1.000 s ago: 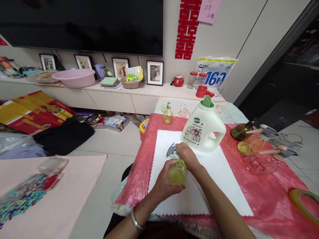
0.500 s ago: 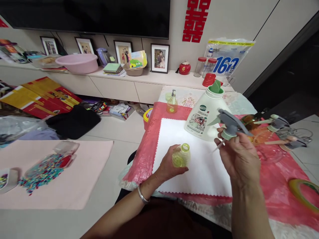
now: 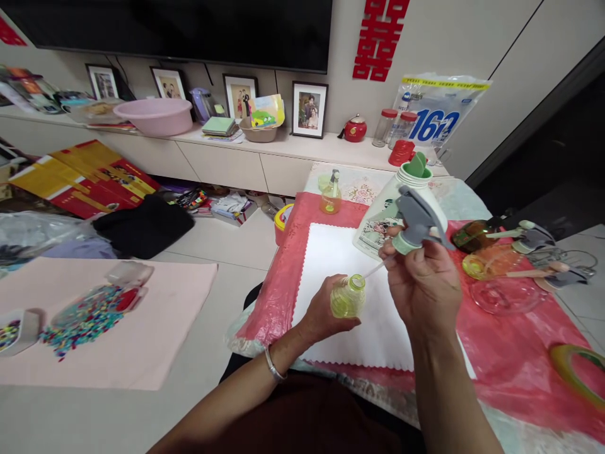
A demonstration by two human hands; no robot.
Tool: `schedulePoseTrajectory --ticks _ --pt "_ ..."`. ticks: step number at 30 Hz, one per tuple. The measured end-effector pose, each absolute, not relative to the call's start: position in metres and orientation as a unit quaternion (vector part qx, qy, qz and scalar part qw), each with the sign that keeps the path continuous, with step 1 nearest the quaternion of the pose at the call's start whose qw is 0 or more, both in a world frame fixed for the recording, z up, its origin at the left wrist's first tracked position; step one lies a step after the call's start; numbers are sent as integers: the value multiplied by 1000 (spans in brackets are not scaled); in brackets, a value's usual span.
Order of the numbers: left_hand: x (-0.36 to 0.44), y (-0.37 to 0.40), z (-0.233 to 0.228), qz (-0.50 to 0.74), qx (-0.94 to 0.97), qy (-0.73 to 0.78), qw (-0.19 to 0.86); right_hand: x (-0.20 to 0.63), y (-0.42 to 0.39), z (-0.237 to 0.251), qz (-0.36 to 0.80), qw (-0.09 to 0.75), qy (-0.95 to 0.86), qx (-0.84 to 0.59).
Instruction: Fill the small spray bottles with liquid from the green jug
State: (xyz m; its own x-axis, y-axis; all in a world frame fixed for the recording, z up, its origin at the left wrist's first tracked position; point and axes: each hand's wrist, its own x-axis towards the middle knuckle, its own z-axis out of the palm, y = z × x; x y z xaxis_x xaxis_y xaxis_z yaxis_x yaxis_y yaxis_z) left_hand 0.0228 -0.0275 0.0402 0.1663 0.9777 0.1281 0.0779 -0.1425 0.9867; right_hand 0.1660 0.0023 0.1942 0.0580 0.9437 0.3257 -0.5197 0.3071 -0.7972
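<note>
My left hand grips a small yellow-green bottle upright over the white mat; its neck has no cap on it. My right hand holds a grey spray head with a green collar, lifted above the mat. The head's thin dip tube slants down to the left, its tip at the bottle's mouth. Just behind my right hand stands a large white detergent jug with a green cap.
A pink cloth covers the table. On it are another small spray bottle, amber bottles with loose spray heads at the right, and a tape roll. A pink mat with beads lies on the floor at left.
My right hand picked the grey spray head off the mat, raised it to the right, then brought it left so its tube reaches the bottle's mouth. My left hand kept hold of the bottle.
</note>
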Motion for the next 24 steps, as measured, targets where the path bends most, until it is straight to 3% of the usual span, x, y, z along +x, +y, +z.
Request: schedulePoseTrajectory --ticks 14,24 --pt "24 -26 41 456 586 472 475 173 -14 115 596 547 -486 -331" --pt "25 -27 43 465 583 466 477 173 -12 100 606 527 -498 -326"
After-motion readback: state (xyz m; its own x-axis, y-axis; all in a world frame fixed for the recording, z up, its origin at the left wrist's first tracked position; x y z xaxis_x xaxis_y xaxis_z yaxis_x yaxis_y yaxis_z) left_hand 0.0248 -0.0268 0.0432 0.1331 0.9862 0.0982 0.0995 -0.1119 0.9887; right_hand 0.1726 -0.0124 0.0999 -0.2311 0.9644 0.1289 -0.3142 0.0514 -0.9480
